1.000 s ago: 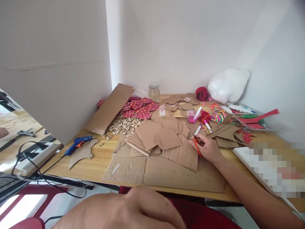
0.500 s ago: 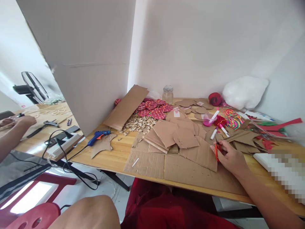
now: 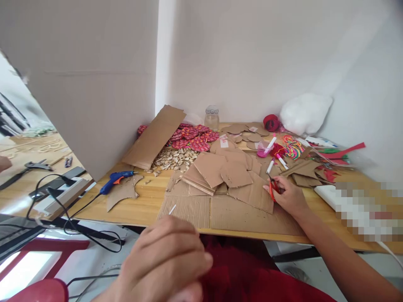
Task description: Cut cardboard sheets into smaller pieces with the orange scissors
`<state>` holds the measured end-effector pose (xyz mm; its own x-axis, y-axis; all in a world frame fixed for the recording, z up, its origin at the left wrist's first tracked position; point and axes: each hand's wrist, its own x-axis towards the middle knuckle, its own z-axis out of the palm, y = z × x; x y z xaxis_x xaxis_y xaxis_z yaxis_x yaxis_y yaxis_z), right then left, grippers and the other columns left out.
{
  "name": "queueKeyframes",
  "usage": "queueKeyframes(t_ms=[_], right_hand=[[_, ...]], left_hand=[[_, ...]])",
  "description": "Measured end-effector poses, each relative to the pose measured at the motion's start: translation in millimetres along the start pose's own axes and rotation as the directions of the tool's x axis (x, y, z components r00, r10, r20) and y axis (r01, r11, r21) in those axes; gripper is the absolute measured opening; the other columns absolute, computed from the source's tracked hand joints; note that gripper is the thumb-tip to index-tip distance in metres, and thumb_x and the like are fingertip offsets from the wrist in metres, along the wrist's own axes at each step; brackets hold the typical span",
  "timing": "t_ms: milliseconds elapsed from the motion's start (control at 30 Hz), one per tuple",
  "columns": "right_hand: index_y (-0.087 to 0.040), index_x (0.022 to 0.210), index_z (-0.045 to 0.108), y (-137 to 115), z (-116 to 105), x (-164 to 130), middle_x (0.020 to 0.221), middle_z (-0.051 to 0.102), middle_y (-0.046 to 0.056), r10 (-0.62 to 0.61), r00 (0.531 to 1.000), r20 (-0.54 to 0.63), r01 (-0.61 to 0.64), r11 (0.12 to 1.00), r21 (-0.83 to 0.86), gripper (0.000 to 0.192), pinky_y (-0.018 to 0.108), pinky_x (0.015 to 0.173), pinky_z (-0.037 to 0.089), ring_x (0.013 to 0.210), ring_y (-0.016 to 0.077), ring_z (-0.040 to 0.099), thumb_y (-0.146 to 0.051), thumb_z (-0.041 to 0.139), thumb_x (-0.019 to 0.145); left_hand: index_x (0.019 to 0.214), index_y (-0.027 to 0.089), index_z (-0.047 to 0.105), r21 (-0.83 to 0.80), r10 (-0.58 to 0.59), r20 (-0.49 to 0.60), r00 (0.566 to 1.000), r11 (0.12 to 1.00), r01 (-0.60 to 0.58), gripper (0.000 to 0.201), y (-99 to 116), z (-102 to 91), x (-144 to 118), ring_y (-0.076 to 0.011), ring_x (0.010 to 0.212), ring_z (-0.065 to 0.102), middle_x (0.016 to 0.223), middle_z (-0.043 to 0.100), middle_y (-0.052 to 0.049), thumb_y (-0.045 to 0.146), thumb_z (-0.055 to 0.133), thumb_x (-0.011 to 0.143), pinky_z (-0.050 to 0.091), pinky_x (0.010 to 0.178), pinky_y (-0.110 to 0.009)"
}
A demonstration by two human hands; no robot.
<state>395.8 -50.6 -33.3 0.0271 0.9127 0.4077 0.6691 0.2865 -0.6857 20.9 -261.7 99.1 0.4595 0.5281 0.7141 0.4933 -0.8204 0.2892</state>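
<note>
My right hand (image 3: 291, 195) is closed around a pair of scissors with red handles (image 3: 273, 192). It rests beside the right edge of the cardboard pile, and the blades point up and away. My left hand (image 3: 166, 256) is raised close to the camera, in front of the table edge. Its fingers are curled together and its palm is turned out of sight, so anything inside is hidden. Cut cardboard pieces (image 3: 239, 174) lie heaped on a larger flat cardboard sheet (image 3: 185, 209). White markers with pink parts (image 3: 281, 160) lie just past the scissors.
On the left are a blue glue gun (image 3: 116, 181), a cardboard offcut (image 3: 124, 193) and a power strip (image 3: 59, 197) with cables. Dried slices (image 3: 176, 158), patterned cloth (image 3: 198, 136) and a glass jar (image 3: 212, 118) sit behind. White stuffing (image 3: 305, 113) and colourful cords (image 3: 292, 147) are at back right.
My left hand has come into view in the foreground. The view has turned and shifted, so table things appear further left. My right hand keeps the scissors. The other person's arm is mostly out of frame.
</note>
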Motion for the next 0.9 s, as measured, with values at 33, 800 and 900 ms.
queueKeyframes(t_ms=[33,800,900], right_hand=[[-0.025,0.093,0.066,-3,0,0,0.084,0.079,0.007,0.051,0.999,0.013,-0.051,0.998,0.046,0.035,0.037,0.068,0.055,0.076,0.0296,0.074,-0.048,0.078,0.071],[-0.023,0.084,0.062,-33,31,29,0.065,0.066,-0.002,0.291,0.944,0.158,-0.331,0.833,0.443,0.038,0.026,0.049,0.045,0.055,0.0164,0.059,-0.047,0.084,0.064],[-0.023,0.085,0.063,-33,36,27,0.064,0.066,-0.002,0.307,0.937,0.165,-0.349,0.812,0.468,0.038,0.026,0.049,0.045,0.054,0.0165,0.059,-0.047,0.084,0.065]], left_hand=[[0.118,0.019,0.066,-0.028,0.002,0.055,0.998,1.0,0.0,0.024,-12,5.5,7,-0.0244,0.096,0.067,0.097,0.073,-0.01,0.02,0.057,0.095,0.058,0.087,-0.04],[0.148,0.017,0.043,0.068,-0.864,-0.082,0.497,0.493,0.868,0.084,-243,101.1,16,-0.0364,0.133,0.054,0.144,0.057,-0.02,0.058,0.068,0.08,0.043,0.108,-0.05],[0.143,0.019,0.051,0.054,-0.816,-0.107,0.567,0.565,0.823,0.074,-236,104.6,19,-0.034,0.129,0.057,0.14,0.062,-0.016,0.051,0.072,0.079,0.043,0.108,-0.047]])
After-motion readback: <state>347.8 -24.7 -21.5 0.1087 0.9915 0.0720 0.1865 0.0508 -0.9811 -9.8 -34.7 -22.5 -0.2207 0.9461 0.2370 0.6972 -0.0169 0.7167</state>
